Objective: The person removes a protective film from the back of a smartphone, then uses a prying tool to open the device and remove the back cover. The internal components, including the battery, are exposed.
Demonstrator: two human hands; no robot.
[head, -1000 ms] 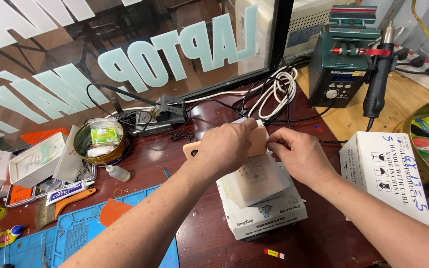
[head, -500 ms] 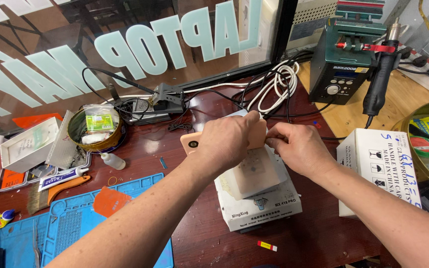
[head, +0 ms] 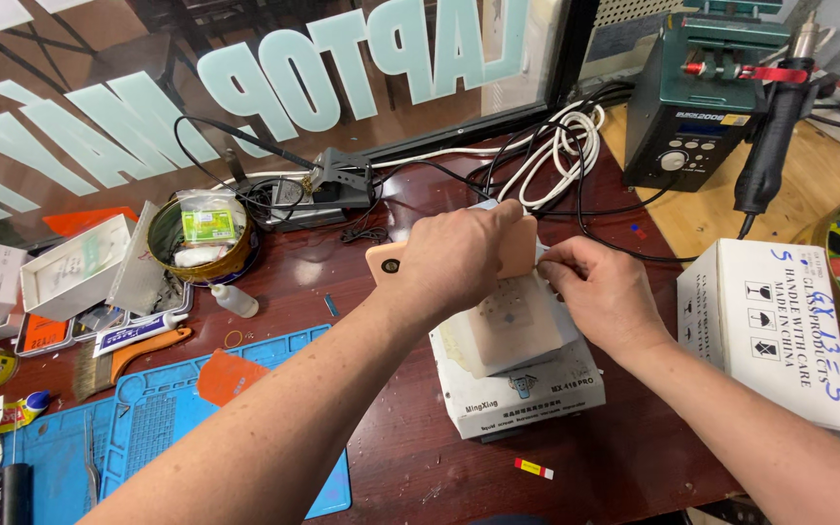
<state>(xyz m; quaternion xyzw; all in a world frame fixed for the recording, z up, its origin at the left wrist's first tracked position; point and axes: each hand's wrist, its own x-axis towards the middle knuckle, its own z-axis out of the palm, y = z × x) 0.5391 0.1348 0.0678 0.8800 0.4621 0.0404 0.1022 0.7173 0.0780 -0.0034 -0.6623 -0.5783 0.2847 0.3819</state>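
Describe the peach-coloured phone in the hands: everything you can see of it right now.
The phone shows a flat, peach-orange back that looks smooth, with a rounded corner and one small dark camera ring near its left end. It lies lengthwise, roughly level, above the white box-shaped heating unit on the dark red table. The left hand covers most of its middle from above; the right hand pinches at its right end, where a pale edge peeks out. Its front is hidden.

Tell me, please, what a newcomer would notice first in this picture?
At the centre, the left hand presses a peach-coloured phone over a white box-shaped device, while the right hand pinches at its edge. Behind, a green soldering station stands at upper right.
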